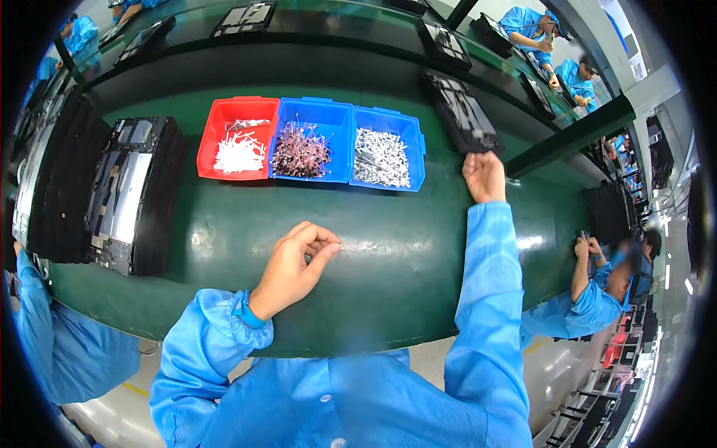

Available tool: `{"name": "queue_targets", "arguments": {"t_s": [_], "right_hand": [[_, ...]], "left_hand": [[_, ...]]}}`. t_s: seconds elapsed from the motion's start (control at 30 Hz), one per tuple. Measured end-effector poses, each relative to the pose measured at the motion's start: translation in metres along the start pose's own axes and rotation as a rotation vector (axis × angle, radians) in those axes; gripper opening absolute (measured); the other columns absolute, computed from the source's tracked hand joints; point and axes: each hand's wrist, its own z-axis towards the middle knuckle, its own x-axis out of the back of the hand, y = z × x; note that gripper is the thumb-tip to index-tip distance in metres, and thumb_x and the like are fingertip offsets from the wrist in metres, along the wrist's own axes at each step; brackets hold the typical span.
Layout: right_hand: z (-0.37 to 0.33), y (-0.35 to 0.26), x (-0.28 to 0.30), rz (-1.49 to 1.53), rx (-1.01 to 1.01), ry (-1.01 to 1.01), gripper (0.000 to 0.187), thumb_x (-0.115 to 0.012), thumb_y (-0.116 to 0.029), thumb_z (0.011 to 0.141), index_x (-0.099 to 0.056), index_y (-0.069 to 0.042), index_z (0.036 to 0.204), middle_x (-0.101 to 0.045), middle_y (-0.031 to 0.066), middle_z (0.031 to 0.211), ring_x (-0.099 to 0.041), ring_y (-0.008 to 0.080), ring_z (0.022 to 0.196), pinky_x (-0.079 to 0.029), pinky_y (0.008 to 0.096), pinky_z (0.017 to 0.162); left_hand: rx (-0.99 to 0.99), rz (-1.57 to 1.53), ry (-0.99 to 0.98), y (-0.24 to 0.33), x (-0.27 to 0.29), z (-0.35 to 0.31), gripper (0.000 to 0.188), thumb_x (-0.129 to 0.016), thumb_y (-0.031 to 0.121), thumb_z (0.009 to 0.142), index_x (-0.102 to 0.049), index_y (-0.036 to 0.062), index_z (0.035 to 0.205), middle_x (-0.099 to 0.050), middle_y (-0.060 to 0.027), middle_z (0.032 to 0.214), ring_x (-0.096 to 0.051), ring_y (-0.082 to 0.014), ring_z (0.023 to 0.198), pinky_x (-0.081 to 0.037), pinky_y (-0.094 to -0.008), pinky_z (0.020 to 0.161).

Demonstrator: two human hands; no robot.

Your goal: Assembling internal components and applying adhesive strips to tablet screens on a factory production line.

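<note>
My left hand (293, 267) is over the middle of the green table, thumb and forefinger pinched together. Something small and pale may show at the fingertips, too tiny to name. My right hand (484, 178) reaches out to the right, fingers curled at the near edge of a black tray (485, 142). In that tray lies an opened flat electronic device with silvery panels. Ahead of my left hand stand a red bin (205, 153) with white slim pieces, a blue bin (345, 127) with reddish-brown wired parts, and another blue bin (417, 168) with white-and-grey small parts.
Two tall stacks of black trays (160, 216) holding opened devices stand at the left. Beyond the bins runs a dark conveyor (336, 63) with more trays. A green post (575, 134) rises at the right. Co-workers in blue sit on both sides and across.
</note>
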Motion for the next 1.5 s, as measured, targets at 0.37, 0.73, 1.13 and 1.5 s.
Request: {"name": "queue_targets", "arguments": {"t_s": [0.37,0.73,1.13,1.5], "right_hand": [[-0.283,0.090,-0.004,-0.012,-0.237,-0.112,0.028,-0.054,-0.007,0.089,-0.068,-0.017,0.111,-0.056,0.0338,0.137,-0.069,0.0385,0.103,-0.059,0.0396,0.080],[-0.413,0.135,-0.073,0.405,-0.755,-0.425,0.069,-0.069,-0.023,0.094,-0.039,0.003,0.151,-0.051,0.0242,0.143,-0.062,0.0300,0.114,-0.051,0.0370,0.091],[-0.308,0.090,-0.064,-1.445,0.262,0.111,0.052,-0.049,-0.026,0.106,-0.042,0.007,0.146,-0.064,0.0283,0.126,-0.066,0.0413,0.112,-0.052,0.0417,0.093],[-0.287,0.092,-0.117,-1.580,-0.004,-0.140,0.060,-0.070,-0.029,0.094,-0.050,0.007,0.138,-0.069,0.0242,0.105,-0.072,0.0336,0.088,-0.057,0.0406,0.073]], "left_hand": [[0.081,-0.205,-0.125,0.003,-0.006,-0.003,0.008,-0.067,0.005,0.097,-0.067,-0.0005,0.103,-0.061,-0.0101,0.112,-0.064,-0.0147,0.096,-0.055,-0.0281,0.080],[-0.023,-0.258,-0.242,0.017,-0.059,-0.020,0.011,-0.069,0.008,0.095,-0.067,0.0043,0.105,-0.047,-0.0179,0.150,-0.052,-0.0302,0.133,-0.040,-0.0404,0.112],[-0.027,-0.141,-0.069,0.024,-0.089,-0.046,0.012,-0.071,0.012,0.093,-0.068,0.0088,0.104,-0.041,-0.0196,0.153,-0.043,-0.0372,0.133,-0.038,-0.0441,0.110],[0.097,-0.079,0.183,0.021,-0.030,-0.084,0.011,-0.072,0.005,0.090,-0.069,0.0038,0.100,-0.051,-0.0196,0.145,-0.052,-0.0331,0.127,-0.042,-0.0432,0.107]]}}
